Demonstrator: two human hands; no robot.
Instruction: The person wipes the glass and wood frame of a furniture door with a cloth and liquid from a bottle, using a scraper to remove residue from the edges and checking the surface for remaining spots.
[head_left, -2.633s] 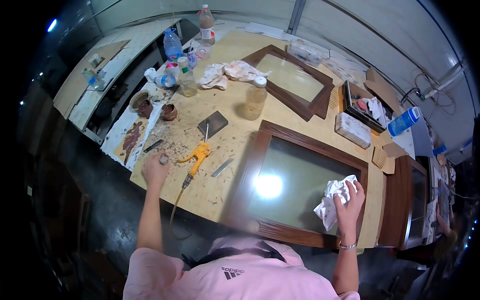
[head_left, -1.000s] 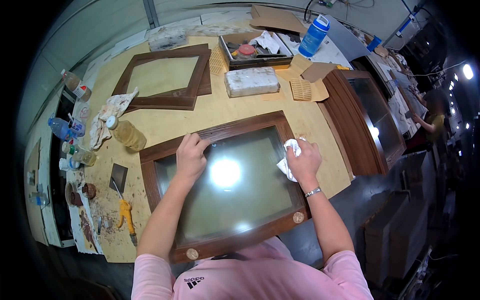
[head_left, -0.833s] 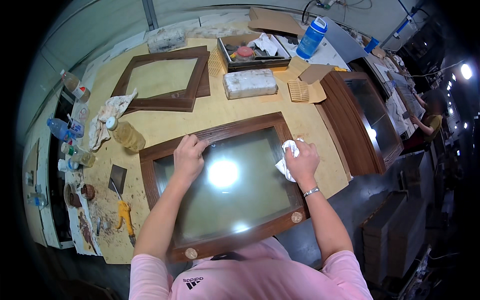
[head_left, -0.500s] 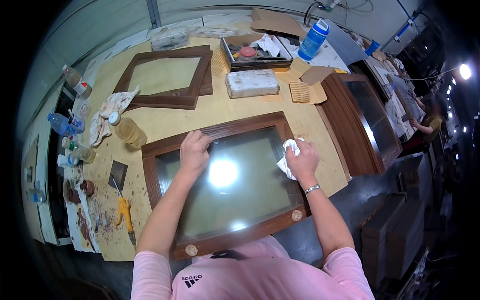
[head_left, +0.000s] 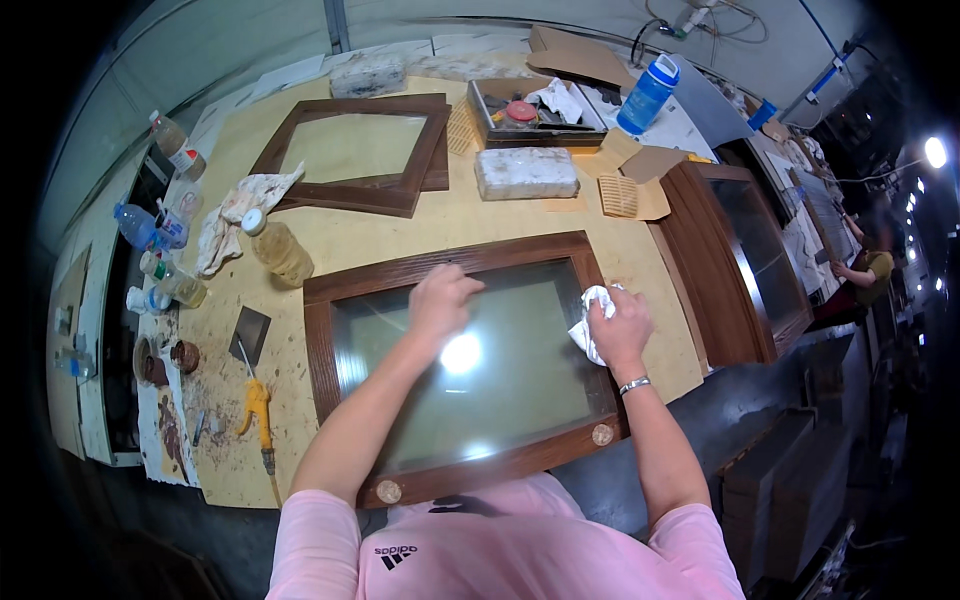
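Note:
A brown wooden frame with a glass pane lies in front of me, its near edge close to my shirt. My left hand is over the upper part of the pane, just below the far rail. Its fingers are loosely bent, one pointing right, and nothing shows in them. At the right rail, my right hand grips a crumpled white cloth, which overlaps the rail and the pane's edge. Two round light discs sit at the frame's near corners, one of them the right disc.
Beyond lie stacked brown frames, a wrapped block and an open box. A capped bottle, stained rag and yellow air gun are left. Stacked glazed frames stand right; a person works farther off.
My left hand has left the far rail and shifted right over the glass. My right hand stays at the right rail with the cloth. The whole view has shifted slightly.

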